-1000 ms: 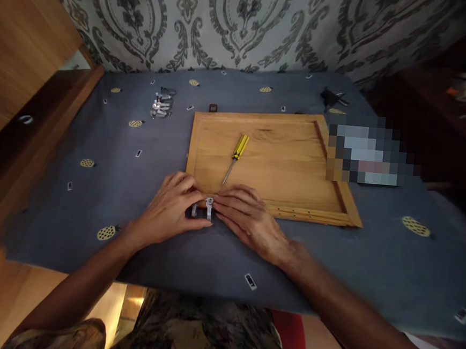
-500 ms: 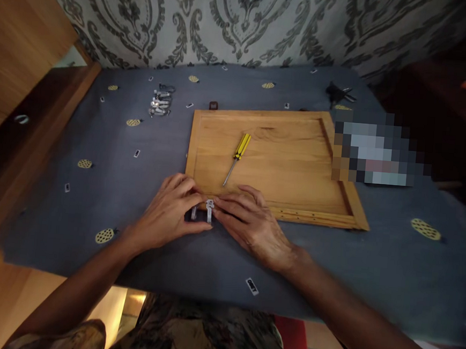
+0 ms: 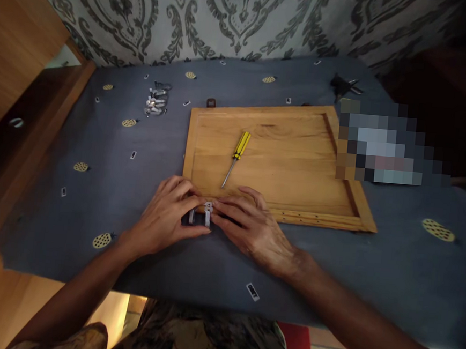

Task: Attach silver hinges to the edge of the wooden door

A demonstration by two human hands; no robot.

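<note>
A metal cabinet hinge (image 3: 207,215) sits at the near edge of a framed wooden cabinet door (image 3: 291,152), toward its left corner. My left hand (image 3: 169,207) grips the hinge from the left, thumb below and fingers curled over the frame. From the right, my right hand (image 3: 253,224) holds the same hinge with its fingertips, its other fingers lying over the door frame. Part of the hinge is hidden by my fingers. On the door panel, just beyond my hands, lies a screwdriver (image 3: 240,148) with a yellow and black handle, tip pointing toward me.
Several more hinges (image 3: 156,101) lie in a row at the back left of the blue tablecloth (image 3: 105,202). A black tool (image 3: 342,86) rests at the back right, near a blurred-out item (image 3: 384,149). Wooden furniture (image 3: 15,120) borders the left side; a patterned curtain hangs behind.
The view has shifted slightly. Both hands stay at the hinge on the door's near edge, with barely any movement; the screwdriver lies where it was.
</note>
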